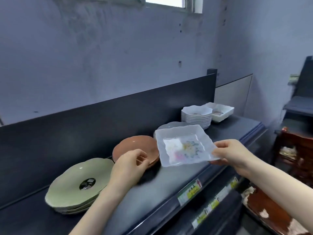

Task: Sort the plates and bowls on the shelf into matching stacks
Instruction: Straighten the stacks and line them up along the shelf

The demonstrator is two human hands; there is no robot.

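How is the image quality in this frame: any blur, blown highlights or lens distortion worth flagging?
Head view: soft overall, with a motion smear on the shelf beside the left hand. Head view: the window is blown out white and the price labels are unreadable. Head view: wide-angle bend tilts the shelf, yet the square plate in the right hand is legible.

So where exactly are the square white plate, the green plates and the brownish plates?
square white plate [183,146], head view, on its flowered middle.
green plates [67,178], head view, on the top plate's inner slope.
brownish plates [132,144], head view, on the top plate's inside.
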